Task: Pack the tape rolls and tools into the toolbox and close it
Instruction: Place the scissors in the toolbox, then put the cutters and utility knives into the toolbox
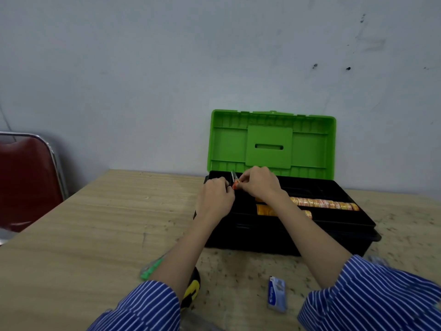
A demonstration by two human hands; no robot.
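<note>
Both hands, left hand (216, 194) and right hand (259, 183), pinching small orange-tipped tool (234, 181) over toolbox (286, 232) tray, near table's far edge; light, rigid, best held mid-shaft.

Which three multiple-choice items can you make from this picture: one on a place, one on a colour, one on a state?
1. Where does the small blue box lie?
A. on the table before the toolbox
B. inside the toolbox
C. on the chair

2. What colour is the toolbox lid?
A. red
B. green
C. yellow

3. How does the lid stand?
A. shut
B. taken off
C. open, upright

Key: 1 A, it lies on the wooden table near the sleeves; 2 B, the lid is bright green over the black toolbox; 3 C, its inner side faces the camera.
</note>
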